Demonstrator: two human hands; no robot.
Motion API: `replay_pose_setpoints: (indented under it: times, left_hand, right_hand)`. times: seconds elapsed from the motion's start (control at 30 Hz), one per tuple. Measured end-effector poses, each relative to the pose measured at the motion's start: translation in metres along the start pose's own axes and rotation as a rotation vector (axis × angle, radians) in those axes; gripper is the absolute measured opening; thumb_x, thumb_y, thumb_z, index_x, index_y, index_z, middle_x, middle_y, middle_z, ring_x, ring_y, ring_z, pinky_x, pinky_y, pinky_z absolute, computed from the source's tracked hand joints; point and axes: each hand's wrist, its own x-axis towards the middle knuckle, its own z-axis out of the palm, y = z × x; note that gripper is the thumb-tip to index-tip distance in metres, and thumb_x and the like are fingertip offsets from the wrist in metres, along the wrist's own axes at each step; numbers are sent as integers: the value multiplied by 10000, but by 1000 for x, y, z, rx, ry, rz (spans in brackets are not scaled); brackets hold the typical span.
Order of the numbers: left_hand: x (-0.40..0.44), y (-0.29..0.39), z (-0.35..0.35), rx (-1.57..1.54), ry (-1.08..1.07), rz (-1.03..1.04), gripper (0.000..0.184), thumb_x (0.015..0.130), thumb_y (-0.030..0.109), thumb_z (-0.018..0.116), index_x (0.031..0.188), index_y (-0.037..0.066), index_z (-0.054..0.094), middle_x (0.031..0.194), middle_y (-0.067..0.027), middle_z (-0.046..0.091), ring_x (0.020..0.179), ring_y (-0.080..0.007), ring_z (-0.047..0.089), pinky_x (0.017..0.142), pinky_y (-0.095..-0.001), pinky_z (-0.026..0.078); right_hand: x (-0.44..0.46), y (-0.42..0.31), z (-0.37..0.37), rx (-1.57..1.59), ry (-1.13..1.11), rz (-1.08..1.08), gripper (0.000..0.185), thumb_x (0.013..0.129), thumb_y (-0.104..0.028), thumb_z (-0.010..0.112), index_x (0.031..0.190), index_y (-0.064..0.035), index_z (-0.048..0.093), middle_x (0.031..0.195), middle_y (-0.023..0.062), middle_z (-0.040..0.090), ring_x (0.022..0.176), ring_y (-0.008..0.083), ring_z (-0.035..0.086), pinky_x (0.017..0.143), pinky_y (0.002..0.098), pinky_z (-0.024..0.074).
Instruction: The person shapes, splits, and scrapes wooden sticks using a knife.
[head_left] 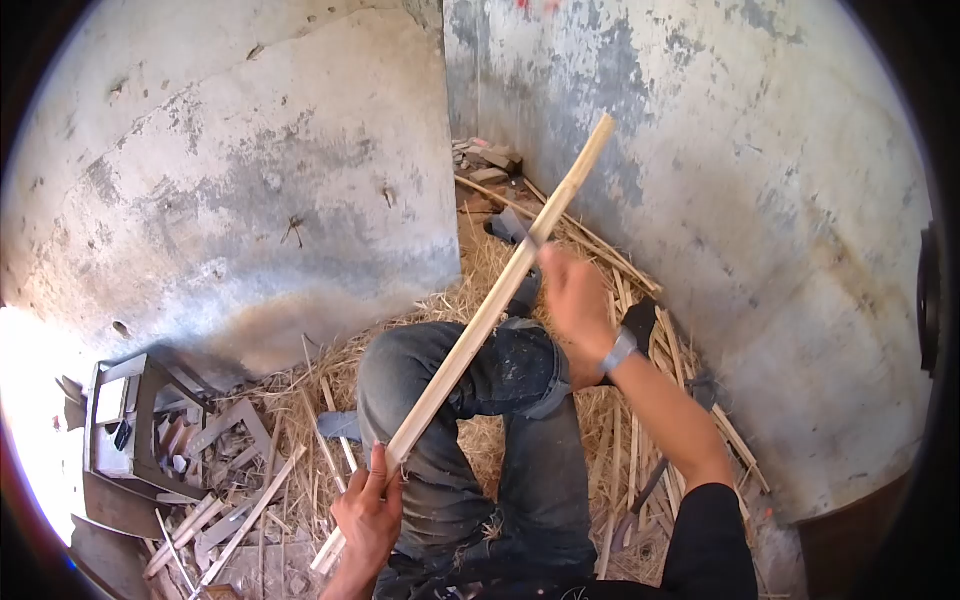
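A long pale split-bamboo strip (480,325) lies slantwise across my raised knee, its far end up toward the wall corner. My left hand (368,510) is closed around the strip near its lower end, thumb along the top. My right hand (578,300), somewhat blurred, is closed on a knife (530,240) whose dark blade crosses the strip in its upper half. The handle is hidden inside my fist. A watch-like band (620,350) sits on my right wrist.
Shavings (480,435) cover the floor around my legs. Several bamboo strips (635,440) lie to the right, others (250,515) to the left. A dark wooden frame (145,425) stands at the left. Peeling walls (300,180) meet ahead, with rubble (488,160) in the corner.
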Motion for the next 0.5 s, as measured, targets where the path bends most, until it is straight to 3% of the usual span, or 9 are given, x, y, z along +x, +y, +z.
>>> replay_pose_setpoints:
  times: [0.07, 0.1, 0.13, 0.2, 0.3, 0.37, 0.4, 0.43, 0.5]
  left_hand:
    - [-1, 3, 2, -24, -99, -85, 586, 839, 64, 774, 1402, 31, 613, 813, -149, 680, 632, -296, 676, 581, -406, 520]
    - [-19, 11, -26, -14, -169, -115, 586, 839, 64, 774, 1402, 31, 613, 813, -149, 680, 632, -296, 676, 581, -406, 520]
    - [-21, 14, -23, -48, -168, -131, 577, 845, 67, 771, 1397, 18, 611, 820, -158, 681, 639, -307, 677, 584, -412, 520]
    - [-14, 3, -32, -38, -179, -124, 568, 851, 70, 767, 1392, 5, 610, 826, -166, 683, 646, -318, 678, 587, -418, 520]
    - [-5, 12, -14, -105, -74, -57, 497, 887, 145, 773, 1354, 26, 651, 706, -100, 601, 497, -256, 593, 483, -399, 471]
    - [8, 9, -10, -176, -83, -71, 485, 899, 148, 766, 1345, 2, 645, 739, -134, 641, 535, -292, 631, 511, -410, 494]
    - [12, 9, -8, -178, -68, -64, 485, 899, 148, 766, 1345, 2, 645, 739, -134, 641, 535, -292, 631, 511, -410, 494]
    - [12, 8, -8, -197, -70, -77, 478, 904, 150, 763, 1340, -7, 644, 755, -151, 656, 558, -305, 650, 522, -413, 503]
    - [11, 5, -11, -208, -84, -90, 472, 909, 152, 759, 1335, -15, 643, 772, -167, 672, 581, -319, 668, 533, -417, 512]
  right_hand:
    - [-48, -16, 25, 36, -62, -100, 382, 1073, -281, 533, 901, 17, 699, 634, 247, 564, 533, 394, 592, 514, 457, 420]
    - [-86, -43, 21, 94, -159, -88, 398, 1080, -273, 516, 868, 23, 678, 635, 252, 551, 532, 401, 576, 515, 453, 416]
    - [-85, -45, 9, -34, -247, -75, 422, 1089, -278, 499, 856, 34, 660, 611, 239, 531, 493, 349, 548, 499, 436, 400]
    - [-63, -34, 10, 12, -177, -3, 423, 1089, -282, 502, 848, 31, 653, 592, 225, 521, 477, 326, 530, 489, 433, 391]
    - [-18, -9, -5, -30, -48, 93, 395, 1089, -275, 505, 871, 15, 664, 567, 189, 510, 468, 262, 488, 477, 425, 378]
    - [-18, -8, 10, -72, -34, -4, 363, 1078, -255, 516, 870, -3, 673, 594, 199, 552, 486, 304, 531, 494, 438, 397]
    - [-43, -21, 27, 58, -58, -194, 317, 1065, -254, 535, 969, -24, 732, 656, 216, 602, 519, 355, 585, 511, 455, 426]
    - [-66, -42, 30, 149, -167, -190, 285, 1054, -260, 554, 1104, -63, 754, 721, 220, 647, 574, 394, 628, 526, 471, 453]
    - [-76, -42, 31, -37, -332, -221, 311, 1067, -283, 531, 1102, -70, 754, 729, 202, 647, 581, 391, 622, 533, 467, 460]
